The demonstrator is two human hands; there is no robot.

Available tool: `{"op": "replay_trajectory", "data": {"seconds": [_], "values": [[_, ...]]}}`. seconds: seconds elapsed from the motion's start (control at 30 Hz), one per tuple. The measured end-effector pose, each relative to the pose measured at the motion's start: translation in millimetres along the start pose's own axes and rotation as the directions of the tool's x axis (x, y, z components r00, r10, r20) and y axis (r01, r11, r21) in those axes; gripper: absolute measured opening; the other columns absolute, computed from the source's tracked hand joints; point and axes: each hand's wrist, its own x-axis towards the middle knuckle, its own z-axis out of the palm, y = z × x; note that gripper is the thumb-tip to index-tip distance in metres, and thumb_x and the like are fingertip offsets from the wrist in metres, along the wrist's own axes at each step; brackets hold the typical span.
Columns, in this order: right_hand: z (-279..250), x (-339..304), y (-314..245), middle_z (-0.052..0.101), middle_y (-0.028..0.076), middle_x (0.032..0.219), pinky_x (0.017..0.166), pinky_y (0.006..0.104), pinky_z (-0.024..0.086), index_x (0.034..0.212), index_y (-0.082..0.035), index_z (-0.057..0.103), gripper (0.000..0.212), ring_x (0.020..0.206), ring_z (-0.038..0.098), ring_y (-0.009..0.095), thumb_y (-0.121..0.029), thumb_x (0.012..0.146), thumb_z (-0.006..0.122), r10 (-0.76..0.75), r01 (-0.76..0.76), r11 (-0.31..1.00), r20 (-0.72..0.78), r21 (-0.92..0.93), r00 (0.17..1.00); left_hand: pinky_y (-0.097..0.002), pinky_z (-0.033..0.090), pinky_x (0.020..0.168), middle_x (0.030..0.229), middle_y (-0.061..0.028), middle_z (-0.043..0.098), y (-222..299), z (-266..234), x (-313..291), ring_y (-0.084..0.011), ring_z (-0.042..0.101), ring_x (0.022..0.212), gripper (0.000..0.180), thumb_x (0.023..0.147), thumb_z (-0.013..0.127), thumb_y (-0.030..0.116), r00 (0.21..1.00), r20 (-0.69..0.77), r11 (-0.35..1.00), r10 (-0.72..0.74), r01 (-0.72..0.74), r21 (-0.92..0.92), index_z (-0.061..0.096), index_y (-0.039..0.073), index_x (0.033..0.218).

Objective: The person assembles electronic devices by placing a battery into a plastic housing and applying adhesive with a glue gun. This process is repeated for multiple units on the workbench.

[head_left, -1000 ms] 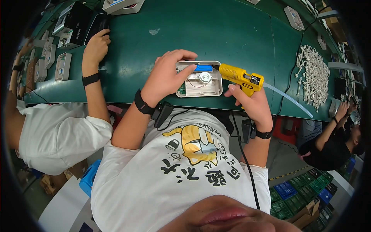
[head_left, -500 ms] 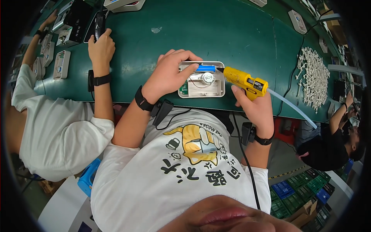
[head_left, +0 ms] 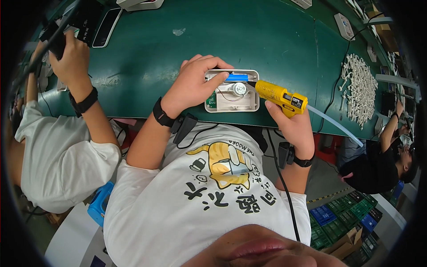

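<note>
Right hand [head_left: 291, 126] holding yellow glue gun [head_left: 272, 91], dark label [head_left: 296, 103], lettered shirt [head_left: 222, 207]

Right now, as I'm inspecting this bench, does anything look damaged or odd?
A pale patch on the green tabletop, beyond the left hand holding the white housing, breaks the mostly plain surface; whether scuff or residue, I cannot tell.

The light is fairly even, with soft sheen on the green desk [head_left: 153, 66]. Black corners surround bent, stretched edges.
</note>
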Motion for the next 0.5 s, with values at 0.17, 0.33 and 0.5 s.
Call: {"op": "replay_trajectory", "data": {"seconds": [0.17, 0.33, 0.5], "values": [[-5.2, -8.8, 6.0, 0.07, -0.001, 0.092, 0.075, 0.0265, 0.055, 0.12, 0.0, 0.073, 0.03, 0.083, 0.067, 0.007, -0.016, 0.098, 0.084, -0.036, 0.026, 0.971, -0.037, -0.238, 0.999, -0.0412, 0.04, 0.1, 0.104, -0.0005, 0.075, -9.7, 8.9, -2.8, -0.0233, 0.064, 0.102, 0.018, 0.102, 0.071, 0.025, 0.998, -0.034, 0.996, 0.043, -0.045, -0.07, 0.08, 0.015, 0.115], [-4.2, -15.2, -0.2, 0.071, -0.001, 0.092, 0.073, 0.0255, 0.053, 0.114, 0.0, 0.073, 0.026, 0.082, 0.066, 0.007, -0.016, 0.097, 0.084, -0.134, 0.135, 0.99, 0.026, -0.03, 0.991, -0.0395, 0.039, 0.099, 0.109, 0.0004, 0.074, -4.5, 7.1, -11.6, -0.0224, 0.063, 0.105, 0.023, 0.1, 0.071, 0.024, 0.998, -0.027, 0.998, 0.06, -0.059, 0.034, 0.078, 0.015, 0.12], [16.5, -3.0, -16.7, 0.071, -0.001, 0.09, 0.07, 0.0248, 0.051, 0.111, 0.0, 0.071, 0.026, 0.078, 0.064, 0.007, -0.018, 0.098, 0.084, -0.191, 0.199, 0.979, 0.122, -0.053, 0.974, -0.0383, 0.037, 0.099, 0.119, 0.0004, 0.071, -5.8, 4.0, -14.7, -0.0219, 0.06, 0.108, 0.036, 0.093, 0.064, 0.015, 0.993, 0.012, 0.99, 0.12, -0.12, 0.079, 0.073, 0.015, 0.128]]}}
